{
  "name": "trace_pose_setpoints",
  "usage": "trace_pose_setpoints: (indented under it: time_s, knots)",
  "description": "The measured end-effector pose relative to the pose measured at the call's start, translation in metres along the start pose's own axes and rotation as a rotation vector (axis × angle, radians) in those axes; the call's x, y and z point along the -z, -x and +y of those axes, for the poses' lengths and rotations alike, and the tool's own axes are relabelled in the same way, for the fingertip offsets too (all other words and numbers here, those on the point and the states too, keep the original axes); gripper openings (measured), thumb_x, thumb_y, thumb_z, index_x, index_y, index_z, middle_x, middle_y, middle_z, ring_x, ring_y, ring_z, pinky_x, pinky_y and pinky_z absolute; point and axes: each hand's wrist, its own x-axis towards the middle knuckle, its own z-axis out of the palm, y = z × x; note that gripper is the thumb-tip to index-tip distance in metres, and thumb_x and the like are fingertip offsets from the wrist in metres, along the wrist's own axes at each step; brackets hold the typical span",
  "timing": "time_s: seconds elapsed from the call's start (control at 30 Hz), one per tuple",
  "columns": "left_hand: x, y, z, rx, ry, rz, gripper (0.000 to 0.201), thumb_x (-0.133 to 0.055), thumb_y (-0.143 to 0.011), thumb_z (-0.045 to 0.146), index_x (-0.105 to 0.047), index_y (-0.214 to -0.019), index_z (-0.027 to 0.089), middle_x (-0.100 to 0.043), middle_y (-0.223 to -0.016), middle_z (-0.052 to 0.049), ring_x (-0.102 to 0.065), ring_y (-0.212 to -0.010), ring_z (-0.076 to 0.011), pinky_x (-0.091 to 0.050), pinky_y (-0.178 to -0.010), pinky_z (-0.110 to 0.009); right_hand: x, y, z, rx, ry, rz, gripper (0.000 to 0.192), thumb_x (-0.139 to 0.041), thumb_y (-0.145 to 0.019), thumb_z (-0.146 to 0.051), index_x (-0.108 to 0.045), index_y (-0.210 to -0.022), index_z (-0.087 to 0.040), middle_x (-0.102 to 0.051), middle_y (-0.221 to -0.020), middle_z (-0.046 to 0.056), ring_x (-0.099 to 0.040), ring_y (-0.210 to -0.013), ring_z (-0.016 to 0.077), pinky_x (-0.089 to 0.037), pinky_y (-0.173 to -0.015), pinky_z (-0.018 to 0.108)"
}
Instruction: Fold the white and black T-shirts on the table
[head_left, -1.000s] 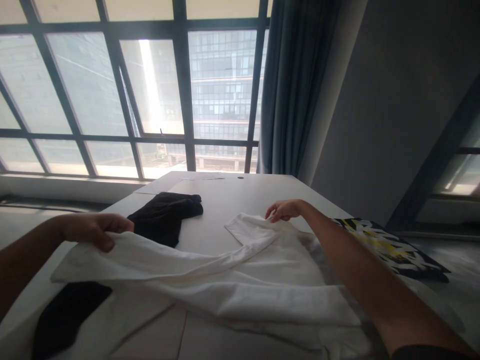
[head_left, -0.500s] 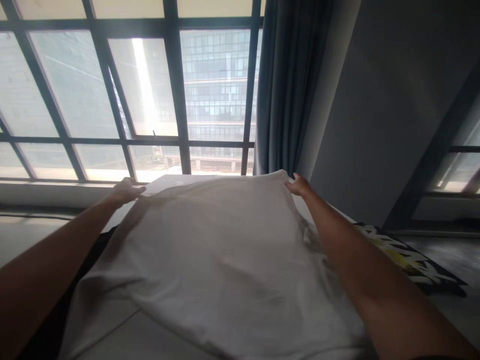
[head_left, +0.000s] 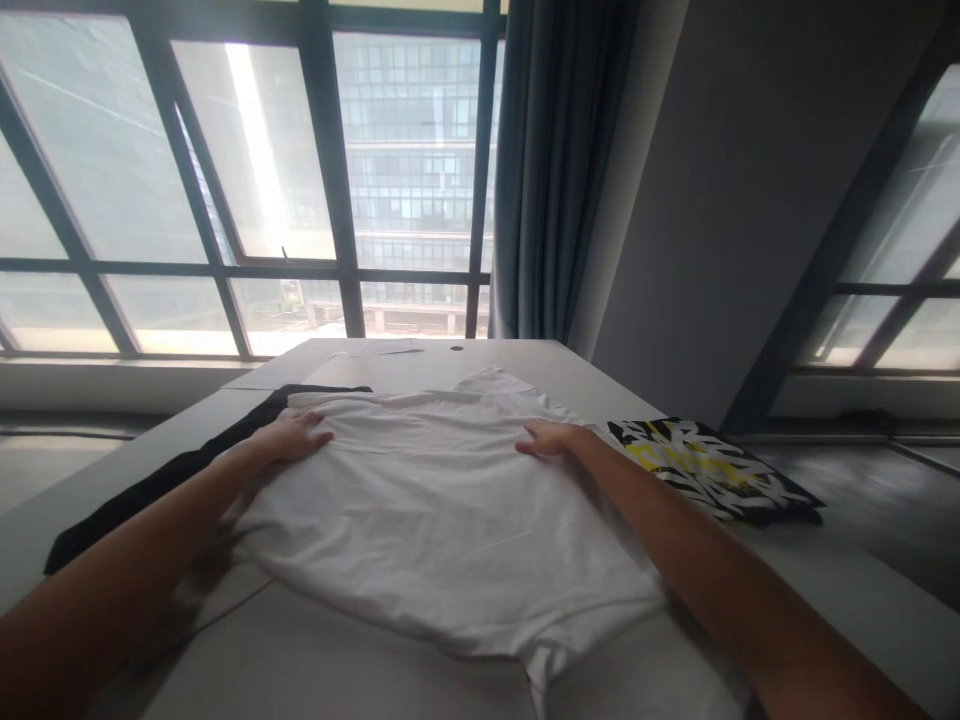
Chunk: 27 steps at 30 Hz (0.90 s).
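Note:
A white T-shirt [head_left: 442, 510] lies spread and wrinkled on the white table [head_left: 420, 370], its near edge uneven with a twisted bit of cloth at the lower right. My left hand [head_left: 294, 437] rests on the upper left part of the shirt, thumb and fingers apart. Across from it, my right hand [head_left: 549, 438] touches the upper right part, its thumb and fingers also apart. Faint creases run across the cloth between both hands. The undersides of the fingers are hard to see.
A black folded cloth [head_left: 142, 500] lies along the left, partly under my left arm. On the right sits a black, white and yellow patterned cloth [head_left: 709, 470]. Beyond the table's far edge are a window [head_left: 416, 150] and a grey-blue curtain [head_left: 555, 180].
The white T-shirt, held up by its far edge before, has come down onto the table. Both hands moved lower and closer together, and their grip on the edge has loosened.

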Motion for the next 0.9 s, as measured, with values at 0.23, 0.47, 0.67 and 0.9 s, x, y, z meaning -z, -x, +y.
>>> trace_pose_setpoints:
  time_s: [0.23,0.47,0.67,0.9]
  knots:
    - [-0.016,-0.015,-0.011,0.148,0.029,-0.04,0.085,-0.04,-0.085,0.068,-0.039,-0.153,0.017,-0.044,-0.154,-0.018,-0.045,-0.138,-0.038,-0.041,-0.105,-0.047,-0.002,-0.022,0.01,-0.07,0.002,0.024,0.095,-0.044,-0.086,-0.077,-0.027,-0.158,-0.018,-0.019,-0.164,0.018,-0.02,-0.15,0.0357,-0.021,-0.12,0.046]
    - [-0.013,0.006,0.0,0.11,0.023,0.044,0.07,-0.031,-0.094,0.054,-0.038,-0.152,0.015,-0.038,-0.157,-0.02,-0.038,-0.142,-0.0393,-0.034,-0.109,-0.057,-0.014,-0.008,0.007,-0.055,-0.024,0.208,0.071,-0.037,-0.097,-0.063,-0.038,-0.153,-0.019,-0.031,-0.16,0.016,-0.026,-0.148,0.0302,-0.023,-0.117,0.045]
    - [-0.016,0.065,-0.007,-0.074,-0.067,0.208,0.057,-0.038,-0.093,0.048,-0.052,-0.14,0.019,-0.041,-0.156,-0.017,-0.042,-0.139,-0.0365,-0.031,-0.113,-0.053,-0.023,0.067,0.008,0.069,0.123,0.313,0.042,-0.046,-0.096,-0.026,-0.059,-0.135,-0.022,-0.054,-0.145,0.013,-0.049,-0.132,0.0276,-0.03,-0.114,0.045]
    - [0.019,0.152,0.006,-0.092,-0.06,0.274,0.047,-0.046,-0.086,0.055,-0.066,-0.098,0.014,-0.068,-0.108,-0.016,-0.063,-0.102,-0.0321,-0.047,-0.086,-0.039,-0.008,0.174,0.01,0.07,0.029,0.4,0.027,-0.056,-0.09,-0.037,-0.072,-0.088,-0.016,-0.073,-0.086,0.008,-0.066,-0.081,0.0198,-0.046,-0.075,0.026]
